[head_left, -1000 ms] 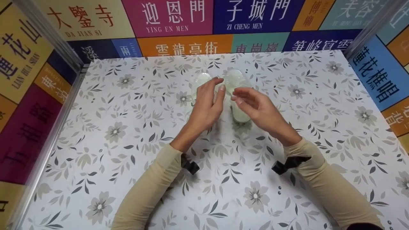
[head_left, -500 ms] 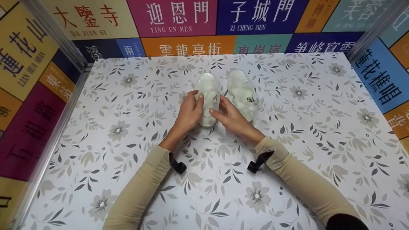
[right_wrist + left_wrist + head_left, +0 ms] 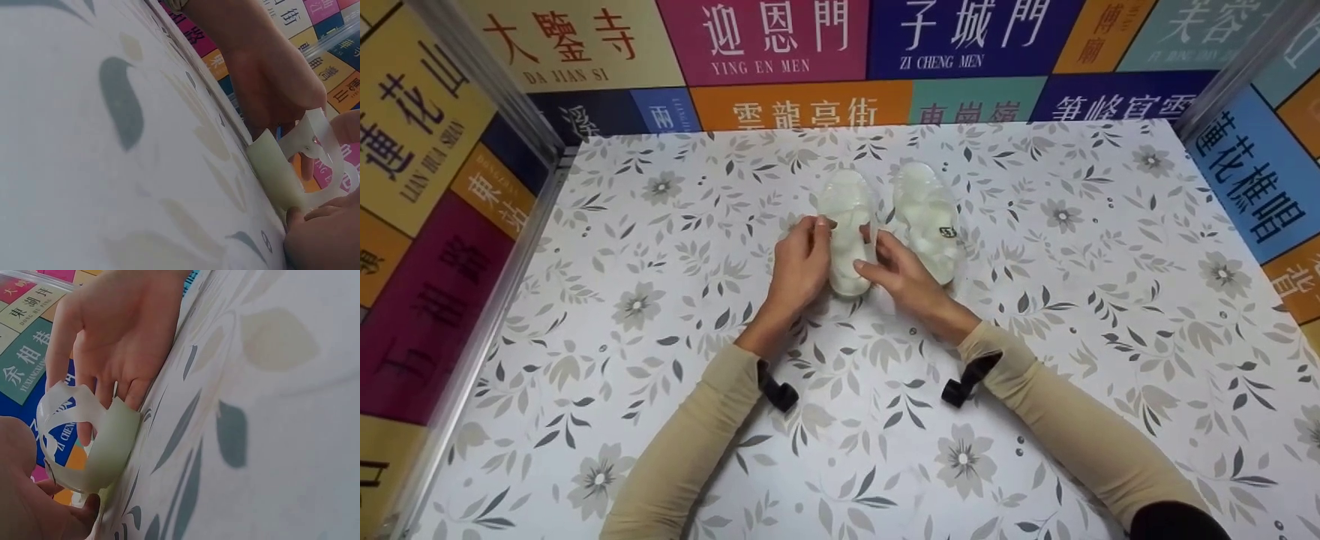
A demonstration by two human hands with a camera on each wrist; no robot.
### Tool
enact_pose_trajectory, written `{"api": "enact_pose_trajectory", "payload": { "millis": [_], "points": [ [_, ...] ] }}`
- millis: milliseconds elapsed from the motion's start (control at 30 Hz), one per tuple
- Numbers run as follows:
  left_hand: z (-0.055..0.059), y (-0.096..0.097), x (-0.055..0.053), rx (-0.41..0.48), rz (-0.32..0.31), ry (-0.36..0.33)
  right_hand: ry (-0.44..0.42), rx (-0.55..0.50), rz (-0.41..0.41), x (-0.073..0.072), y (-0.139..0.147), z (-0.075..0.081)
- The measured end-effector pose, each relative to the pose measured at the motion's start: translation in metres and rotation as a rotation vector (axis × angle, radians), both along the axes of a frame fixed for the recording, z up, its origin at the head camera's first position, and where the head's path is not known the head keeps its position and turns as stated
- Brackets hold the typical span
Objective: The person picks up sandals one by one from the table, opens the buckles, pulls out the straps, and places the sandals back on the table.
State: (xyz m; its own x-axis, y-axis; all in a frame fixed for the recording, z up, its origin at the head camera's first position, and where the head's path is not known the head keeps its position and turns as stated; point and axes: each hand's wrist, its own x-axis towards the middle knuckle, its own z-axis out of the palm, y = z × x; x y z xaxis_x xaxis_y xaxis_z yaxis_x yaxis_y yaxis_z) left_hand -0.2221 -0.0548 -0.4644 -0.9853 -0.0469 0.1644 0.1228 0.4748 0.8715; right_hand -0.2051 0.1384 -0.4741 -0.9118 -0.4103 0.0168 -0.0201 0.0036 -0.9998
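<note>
Two pale green, translucent jelly sandals lie side by side, toes toward the back wall, in the head view. At the left sandal, my left hand holds the left side near the strap, with thumb and forefinger close together. My right hand grips its other side, thumb over the rear part and forefinger at the strap's opening. Both wrist views show the sandal's heel end low at the table surface, between the two hands, with cut-out straps arching above it. The right sandal stands beside my right hand, untouched, with a small dark mark on its side.
The table has a white cover printed with grey leaves and flowers. Coloured panels with lettering border it at the back and both sides. Black wrist mounts sit on the beige sleeves.
Both hands have come down from above the pair onto the left sandal, uncovering the right one. Over the last half second my left fingers shifted slightly at the strap, and the right forefinger moved to its opening.
</note>
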Motion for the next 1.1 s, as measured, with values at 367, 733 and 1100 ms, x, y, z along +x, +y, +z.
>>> {"api": "enact_pose_trajectory", "payload": {
  "millis": [367, 733, 1100],
  "points": [
    [0.004, 0.0, 0.013, 0.02, -0.029, 0.072, 0.085, -0.002, 0.017, 0.021, 0.014, 0.002],
    [0.01, 0.005, 0.037, -0.058, -0.115, 0.078, 0.107, 0.075, 0.117, 0.044, 0.043, 0.001],
    [0.01, 0.006, 0.044, -0.124, -0.154, 0.032, 0.125, 0.13, 0.144, 0.056, 0.049, 0.003]
  ]
}}
